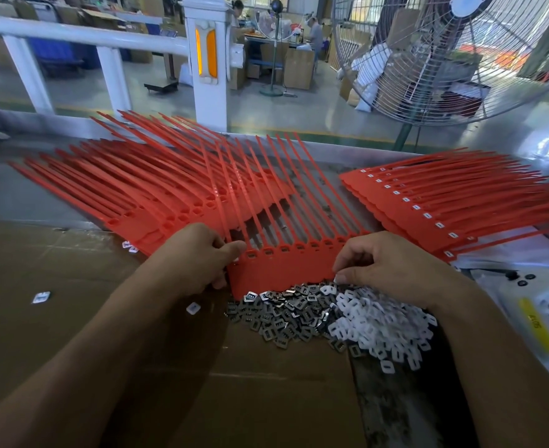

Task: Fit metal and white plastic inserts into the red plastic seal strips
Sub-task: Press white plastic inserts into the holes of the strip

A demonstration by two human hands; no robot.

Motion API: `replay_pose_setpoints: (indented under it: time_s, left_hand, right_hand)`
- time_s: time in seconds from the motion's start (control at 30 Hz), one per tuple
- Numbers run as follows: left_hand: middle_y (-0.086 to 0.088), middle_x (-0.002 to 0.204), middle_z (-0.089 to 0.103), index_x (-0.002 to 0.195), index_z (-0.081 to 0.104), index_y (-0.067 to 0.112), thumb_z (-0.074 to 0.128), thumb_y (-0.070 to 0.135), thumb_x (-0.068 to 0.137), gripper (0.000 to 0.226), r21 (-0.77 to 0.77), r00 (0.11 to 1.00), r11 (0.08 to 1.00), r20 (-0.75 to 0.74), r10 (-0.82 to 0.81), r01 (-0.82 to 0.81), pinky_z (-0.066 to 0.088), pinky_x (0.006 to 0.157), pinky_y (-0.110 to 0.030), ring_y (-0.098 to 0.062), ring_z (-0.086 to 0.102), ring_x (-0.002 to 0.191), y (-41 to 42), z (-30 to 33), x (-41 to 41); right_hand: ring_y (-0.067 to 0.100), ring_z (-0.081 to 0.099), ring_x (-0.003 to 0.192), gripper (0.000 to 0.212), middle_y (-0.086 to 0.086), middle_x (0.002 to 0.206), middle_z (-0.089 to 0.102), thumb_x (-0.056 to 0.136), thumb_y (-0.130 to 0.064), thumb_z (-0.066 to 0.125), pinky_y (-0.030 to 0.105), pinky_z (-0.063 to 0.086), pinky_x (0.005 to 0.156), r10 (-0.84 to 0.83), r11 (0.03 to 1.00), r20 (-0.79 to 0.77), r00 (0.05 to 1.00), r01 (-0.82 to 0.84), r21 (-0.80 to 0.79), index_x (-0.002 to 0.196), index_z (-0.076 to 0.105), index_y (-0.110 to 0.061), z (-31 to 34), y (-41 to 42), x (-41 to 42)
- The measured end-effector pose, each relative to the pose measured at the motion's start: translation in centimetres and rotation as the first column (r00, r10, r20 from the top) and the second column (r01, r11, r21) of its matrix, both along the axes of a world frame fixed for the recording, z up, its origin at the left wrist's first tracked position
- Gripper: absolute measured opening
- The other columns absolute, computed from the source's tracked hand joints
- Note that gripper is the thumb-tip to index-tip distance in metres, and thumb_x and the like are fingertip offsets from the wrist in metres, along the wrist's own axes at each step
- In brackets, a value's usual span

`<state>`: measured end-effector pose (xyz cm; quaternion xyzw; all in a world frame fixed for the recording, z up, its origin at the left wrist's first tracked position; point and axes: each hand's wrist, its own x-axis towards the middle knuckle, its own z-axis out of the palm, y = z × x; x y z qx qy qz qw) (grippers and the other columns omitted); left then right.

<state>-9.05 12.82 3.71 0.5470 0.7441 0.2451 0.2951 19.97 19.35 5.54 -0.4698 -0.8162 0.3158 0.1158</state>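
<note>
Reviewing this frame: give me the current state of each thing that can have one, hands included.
Left hand: grips the left end of the front seal strip sheet.
Right hand: fingers curled, pinching at the insert pile.
Front seal strip sheet: sockets empty.
Right stack of strips: white inserts fitted.
Left stack of strips: sockets empty.
Metal inserts: loose pile.
White plastic inserts: loose pile.

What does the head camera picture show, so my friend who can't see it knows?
Two bare hands work on a sheet of joined red seal strips: the left hand grips its left edge, and the right hand picks at the heap of small metal inserts and white plastic inserts on the cardboard. More red strips lie stacked on both sides, with a big fan behind.
</note>
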Motion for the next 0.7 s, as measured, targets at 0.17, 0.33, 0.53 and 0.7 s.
replay_pose_setpoints:
  time_s: [0.17, 0.33, 0.53, 0.7]
  left_hand:
    - [0.005, 0.054, 0.069, 0.076, 0.069, 0.016, 0.055, 0.061, 0.095, 0.051, 0.040, 0.991, 0.999, -0.130, 0.023, -0.018, 0.043, 0.050, -0.025, -0.002, 0.057, 0.038, 0.1, -0.4, 0.4]
    - [0.007, 0.054, 0.068, 0.083, 0.067, 0.021, 0.053, 0.056, 0.098, 0.040, 0.028, 0.996, 1.000, -0.087, 0.006, -0.003, 0.039, 0.048, -0.023, 0.002, 0.054, 0.036, 0.0, -0.2, 0.3]
    - [0.009, 0.053, 0.068, 0.084, 0.066, 0.022, 0.054, 0.052, 0.099, 0.036, 0.036, 0.996, 0.999, -0.090, -0.002, 0.005, 0.039, 0.049, -0.023, 0.002, 0.053, 0.035, 0.0, -0.3, 0.2]
    - [0.008, 0.054, 0.068, 0.087, 0.068, 0.021, 0.052, 0.047, 0.102, 0.034, 0.040, 0.997, 0.999, -0.077, -0.018, 0.021, 0.038, 0.045, -0.023, 0.000, 0.050, 0.034, -0.1, -0.2, 0.0]
  right_hand:
    - [0.002, 0.069, 0.076, 0.007, -0.012, 0.084, 0.074, 0.090, -0.034, 0.078, 0.030, 0.051, 0.075, 0.004, 0.999, -0.078, 0.997, 0.000, 0.046, 0.087, 0.074, -0.038, 0.2, -0.1, 0.0]
    - [0.000, 0.067, 0.073, 0.008, -0.011, 0.083, 0.075, 0.093, -0.027, 0.075, 0.024, 0.050, 0.074, -0.016, 0.998, -0.283, 0.959, 0.032, 0.050, 0.091, 0.075, -0.035, 0.3, -0.4, -0.5]
    - [0.000, 0.067, 0.073, 0.016, -0.011, 0.086, 0.075, 0.094, -0.023, 0.076, 0.018, 0.055, 0.069, -0.007, 1.000, -0.339, 0.941, 0.010, 0.008, 0.094, 0.077, -0.038, 0.5, -1.0, -2.1]
    - [-0.003, 0.066, 0.069, 0.015, -0.013, 0.086, 0.075, 0.094, -0.016, 0.075, 0.015, 0.053, 0.065, -0.027, 0.999, -0.362, 0.932, 0.032, 0.007, 0.095, 0.077, -0.030, 0.6, -1.4, -4.9]
